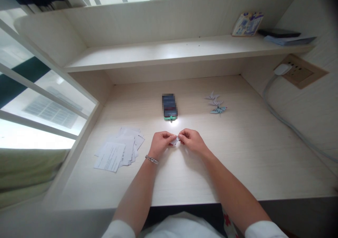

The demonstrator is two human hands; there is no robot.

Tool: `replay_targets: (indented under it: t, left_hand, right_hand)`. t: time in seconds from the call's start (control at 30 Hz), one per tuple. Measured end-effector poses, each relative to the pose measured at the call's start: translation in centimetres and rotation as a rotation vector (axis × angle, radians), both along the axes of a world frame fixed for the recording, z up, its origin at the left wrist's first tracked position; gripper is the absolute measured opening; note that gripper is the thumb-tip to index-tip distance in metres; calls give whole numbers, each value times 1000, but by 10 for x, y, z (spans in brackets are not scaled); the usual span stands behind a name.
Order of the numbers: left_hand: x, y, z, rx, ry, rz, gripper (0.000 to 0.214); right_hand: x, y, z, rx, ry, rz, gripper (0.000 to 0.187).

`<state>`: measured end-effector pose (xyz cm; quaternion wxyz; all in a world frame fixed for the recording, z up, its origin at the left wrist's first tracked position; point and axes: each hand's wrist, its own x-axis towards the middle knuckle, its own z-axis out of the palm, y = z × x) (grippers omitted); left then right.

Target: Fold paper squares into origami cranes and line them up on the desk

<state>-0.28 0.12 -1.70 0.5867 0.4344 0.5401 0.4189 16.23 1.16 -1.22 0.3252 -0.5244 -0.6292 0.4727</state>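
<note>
Between my two hands is a small piece of folded white paper, held just above the desk. My left hand, with a metal chain bracelet at its wrist, pinches the paper's left side between thumb and fingers. On the other side, my right hand pinches its right edge. Much of the paper is hidden by the fingers, so its exact folds cannot be made out. Several folded paper cranes sit on the desk to the right, the nearest one bluish. A loose pile of printed paper squares lies left of my hands.
A phone with a blurred screen and green lower edge lies beyond my hands. A shelf spans the back, bearing a small box and a dark flat object. A cable runs from the wall socket at right.
</note>
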Motion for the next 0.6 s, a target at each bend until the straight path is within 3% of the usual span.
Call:
replay_targets:
  t: [0.17,0.33,0.6]
  left_hand:
    - [-2,1,-1,18,-29,-11,31]
    - [2,-2,-1,98,84,-78,29]
    - [4,-5,3,229,257,-100,24]
  right_hand:
    - [0,1,-2,-15,26,5,13]
    - [0,0,-2,-21,24,-17,14]
    - [5,-1,6,107,-99,79,16]
